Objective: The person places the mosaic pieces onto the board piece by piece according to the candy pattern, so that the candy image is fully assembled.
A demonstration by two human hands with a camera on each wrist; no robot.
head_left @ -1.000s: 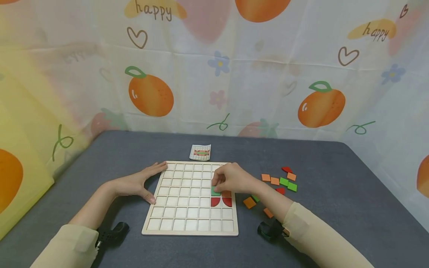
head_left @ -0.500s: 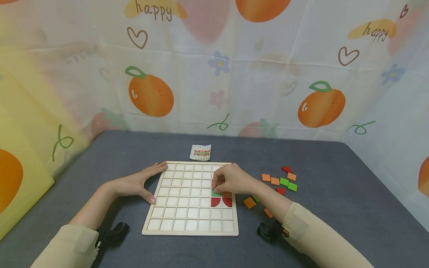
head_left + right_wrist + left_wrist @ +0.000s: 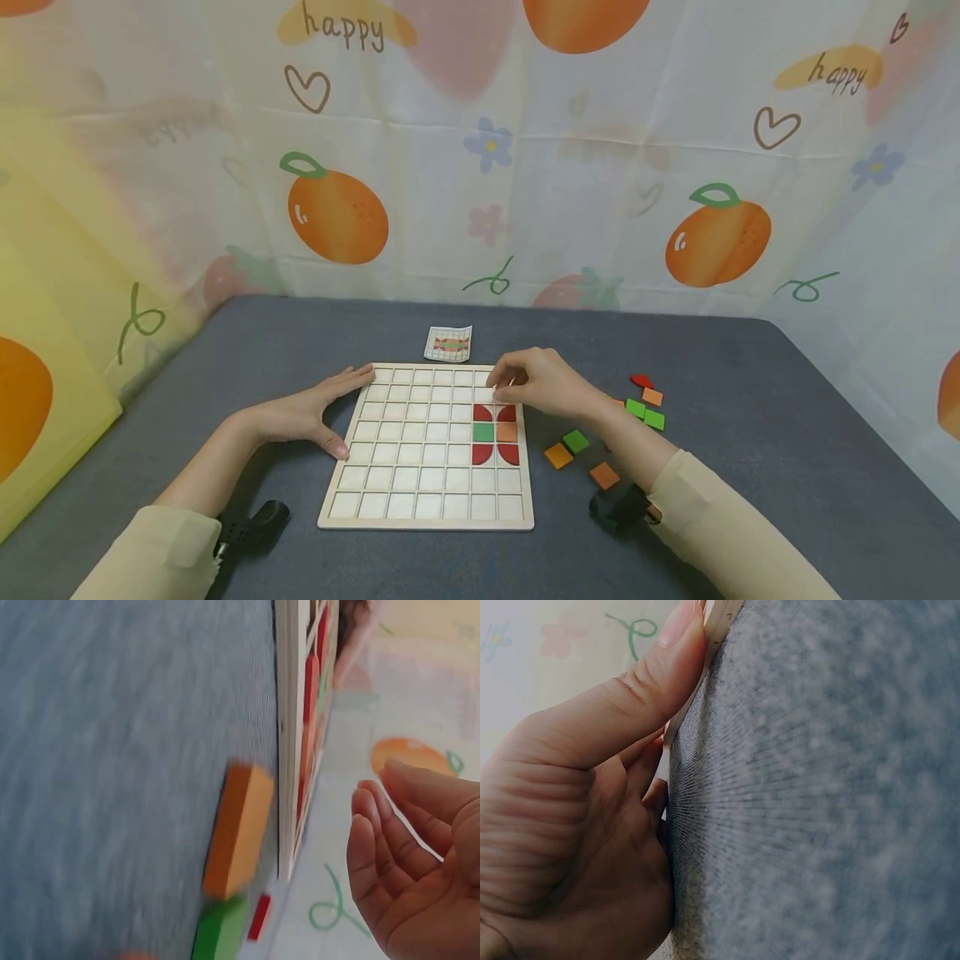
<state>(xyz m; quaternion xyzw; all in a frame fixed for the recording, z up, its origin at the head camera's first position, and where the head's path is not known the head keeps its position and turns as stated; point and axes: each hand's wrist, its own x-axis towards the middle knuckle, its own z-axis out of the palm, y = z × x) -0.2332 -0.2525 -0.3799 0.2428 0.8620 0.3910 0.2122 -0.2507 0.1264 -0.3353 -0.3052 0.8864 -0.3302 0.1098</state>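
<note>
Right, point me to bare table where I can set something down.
Bare table lies left of the card, right of the loose tiles, and along the near edge of the board. Crowded: right of the board, where tiles lie around the right forearm.

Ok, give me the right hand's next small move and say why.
Probably reach with the right hand for the loose green square tile nearest the grid board: that hand looks empty, the cell left of the placed green square is unfilled, and the pattern card seems to show green across its middle.
</note>
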